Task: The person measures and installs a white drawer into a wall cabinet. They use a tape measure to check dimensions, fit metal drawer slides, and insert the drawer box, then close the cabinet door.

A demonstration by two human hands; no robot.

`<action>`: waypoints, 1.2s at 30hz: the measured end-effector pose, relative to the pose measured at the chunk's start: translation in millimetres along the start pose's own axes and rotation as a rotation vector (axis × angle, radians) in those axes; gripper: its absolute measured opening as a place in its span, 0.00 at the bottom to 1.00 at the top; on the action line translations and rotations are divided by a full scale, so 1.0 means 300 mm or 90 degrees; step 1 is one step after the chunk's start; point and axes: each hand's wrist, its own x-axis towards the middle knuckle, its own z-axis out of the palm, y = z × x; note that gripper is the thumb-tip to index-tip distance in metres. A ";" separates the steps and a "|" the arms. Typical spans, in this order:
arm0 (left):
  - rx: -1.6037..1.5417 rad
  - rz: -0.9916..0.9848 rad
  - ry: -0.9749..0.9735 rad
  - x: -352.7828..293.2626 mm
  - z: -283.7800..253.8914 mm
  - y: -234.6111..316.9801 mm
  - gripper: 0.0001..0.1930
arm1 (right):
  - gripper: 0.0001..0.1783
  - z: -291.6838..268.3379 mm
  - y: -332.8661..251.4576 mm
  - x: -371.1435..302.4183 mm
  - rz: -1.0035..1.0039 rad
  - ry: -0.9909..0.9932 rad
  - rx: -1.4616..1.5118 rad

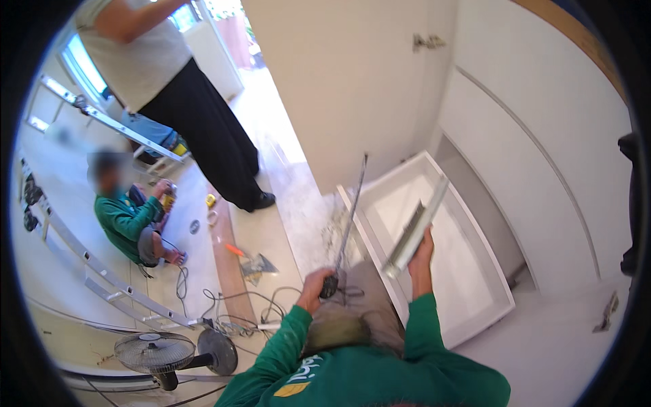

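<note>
My left hand (313,287) is closed around the dark handle of a long, thin metal rod (349,220), perhaps a screwdriver or saw, which points up and away from me. My right hand (422,259) grips a pale metal drawer slide (415,230), tilted above the drawer. The white drawer (491,261) lies beside my legs on the right, its hollow side up. The rod passes close to the drawer's left wall; I cannot tell whether they touch.
An open cabinet door (352,81) stands ahead. At left, a person in green (125,217) sits on the floor and another person (203,129) stands. Ladders (74,251), a fan (154,353), cables (237,319) and an orange-handled trowel (256,266) are around.
</note>
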 end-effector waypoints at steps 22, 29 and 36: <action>-0.021 -0.179 -0.081 0.100 0.021 -0.077 0.13 | 0.20 -0.250 -0.595 0.423 0.051 0.027 -0.305; 0.083 -0.134 -0.070 0.178 -0.002 -0.051 0.11 | 0.26 -0.275 -0.683 0.581 0.040 0.088 -0.606; 0.087 -0.189 -0.050 0.228 -0.097 -0.062 0.11 | 0.30 -0.351 -0.739 0.790 0.106 0.219 -0.558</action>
